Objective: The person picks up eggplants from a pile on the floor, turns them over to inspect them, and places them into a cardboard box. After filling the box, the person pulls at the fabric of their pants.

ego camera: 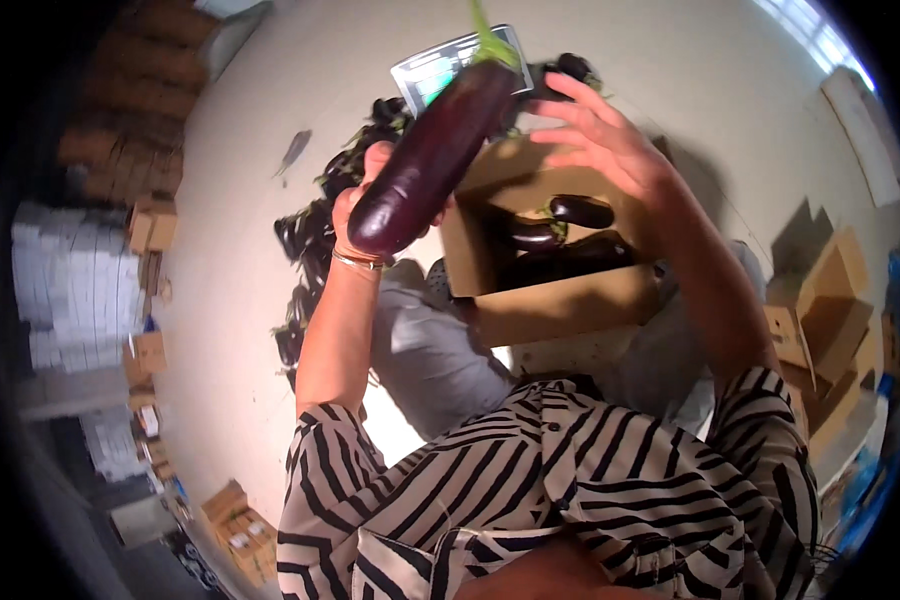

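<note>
A large dark purple eggplant (435,157) with a green stem is raised in my left hand (356,202), which grips it from beneath near its rounded end. To its right my right hand (589,135) is spread, its fingers apart and nothing in them, above the far part of a cardboard box (570,307). Inside the open box, between my legs, lie several eggplants (581,211). Behind the raised eggplant stands a digital scale display (439,71), partly covered. More eggplants (337,172) lie in a heap on the floor, left of the box.
Open empty cartons (832,322) stand at the right. A small eggplant-like piece (294,152) lies on the floor at the left. Along the left side are white stacks (79,285) and small cardboard boxes (152,223); further cartons (240,532) stand at the lower left.
</note>
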Motion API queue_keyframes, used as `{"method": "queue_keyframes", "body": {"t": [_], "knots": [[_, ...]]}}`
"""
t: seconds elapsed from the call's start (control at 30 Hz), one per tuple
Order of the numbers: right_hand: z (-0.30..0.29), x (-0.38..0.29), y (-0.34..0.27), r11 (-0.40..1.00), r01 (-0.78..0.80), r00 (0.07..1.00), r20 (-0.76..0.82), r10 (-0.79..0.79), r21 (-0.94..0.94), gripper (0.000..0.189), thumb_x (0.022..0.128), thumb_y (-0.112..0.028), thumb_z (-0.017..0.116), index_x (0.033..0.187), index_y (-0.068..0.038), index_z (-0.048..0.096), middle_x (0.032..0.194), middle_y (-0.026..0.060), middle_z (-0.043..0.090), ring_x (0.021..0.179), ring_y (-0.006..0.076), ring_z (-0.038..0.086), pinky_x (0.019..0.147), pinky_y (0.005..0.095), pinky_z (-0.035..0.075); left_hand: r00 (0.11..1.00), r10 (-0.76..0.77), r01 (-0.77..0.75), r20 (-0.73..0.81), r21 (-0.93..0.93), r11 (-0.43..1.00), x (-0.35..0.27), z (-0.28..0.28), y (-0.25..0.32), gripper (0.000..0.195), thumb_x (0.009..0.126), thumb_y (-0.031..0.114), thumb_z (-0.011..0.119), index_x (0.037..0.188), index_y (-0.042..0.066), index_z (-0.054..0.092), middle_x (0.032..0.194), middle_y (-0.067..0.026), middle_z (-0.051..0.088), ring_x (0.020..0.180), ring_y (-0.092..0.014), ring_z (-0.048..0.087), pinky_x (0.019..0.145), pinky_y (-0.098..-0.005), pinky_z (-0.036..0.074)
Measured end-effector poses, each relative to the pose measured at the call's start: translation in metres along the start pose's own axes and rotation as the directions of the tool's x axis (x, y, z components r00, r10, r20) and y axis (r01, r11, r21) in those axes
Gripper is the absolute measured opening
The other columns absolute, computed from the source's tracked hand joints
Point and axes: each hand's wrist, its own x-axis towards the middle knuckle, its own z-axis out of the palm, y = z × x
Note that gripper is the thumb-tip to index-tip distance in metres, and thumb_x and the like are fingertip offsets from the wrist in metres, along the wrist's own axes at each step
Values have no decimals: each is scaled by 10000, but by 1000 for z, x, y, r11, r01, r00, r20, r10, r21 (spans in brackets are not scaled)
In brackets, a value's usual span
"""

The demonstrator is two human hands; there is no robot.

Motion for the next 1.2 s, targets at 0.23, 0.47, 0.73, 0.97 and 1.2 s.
{"method": "queue_keyframes", "body": {"t": [0.23,0.47,0.73,0.97,1.2], "knots": [[-21,-3,-24,987,-90,949,-289,126,133,530,828,-338,641,1223,-53,434,1092,110,555,963,216,581,767,394,502,966,-243,255,-88,165,953,69,5,-60,792,861,616,398,1406,67,227,1268,-224,472,1041,-404,566,811,-418,541],[-10,-5,-22,983,-167,806,-585,92,-77,625,772,-420,683,1171,23,498,1052,109,585,915,208,601,756,323,551,852,-119,285,-510,261,922,90,-31,-37,559,937,488,390,1207,8,484,1119,-136,569,956,-229,619,792,-393,547],[-28,0,-2,978,-208,844,-506,179,-2,534,790,-370,691,1168,-26,534,1042,77,620,893,156,615,719,253,529,801,94,150,-591,351,924,95,-45,-31,334,899,191,555,1159,-10,489,1109,-154,548,1010,-299,576,816,-443,547],[-21,2,1,987,-138,907,-390,157,76,473,850,-270,646,1192,-4,456,970,82,602,691,104,618,523,172,533,763,196,128,-616,440,889,84,-46,-23,300,874,173,591,1071,-45,528,1063,-166,585,981,-293,589,820,-417,555],[-24,7,-8,692,-342,892,-451,27,-635,419,811,-371,671,1001,-1,618,845,68,628,713,169,592,643,319,468,695,374,87,-614,588,804,77,-46,-12,278,851,158,614,1062,-6,540,998,-125,604,922,-242,609,714,-367,564]]}}
